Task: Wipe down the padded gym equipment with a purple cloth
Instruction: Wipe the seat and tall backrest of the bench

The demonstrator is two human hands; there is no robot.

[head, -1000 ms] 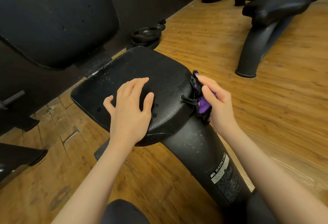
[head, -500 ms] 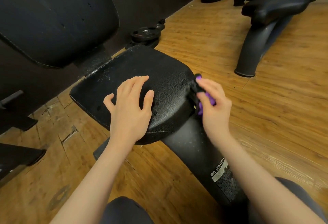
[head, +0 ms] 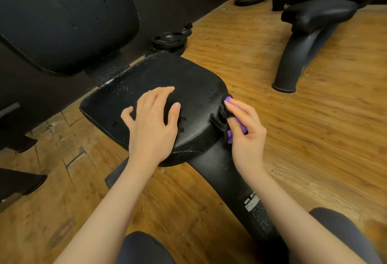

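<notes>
From the head camera we see our left hand (head: 151, 126) spread flat, palm down with fingers loosely apart, resting on the black padded seat (head: 167, 79) and holding nothing. Our right hand (head: 245, 132) is curled around the bunched purple cloth (head: 230, 138), gripping it and pressing it against the seat's right edge, where the pad meets the black support post (head: 219, 171). Lower on that post a white label (head: 252, 200) shows the letters "WA" before our forearm covers the rest; its smaller print is too fine to read.
</notes>
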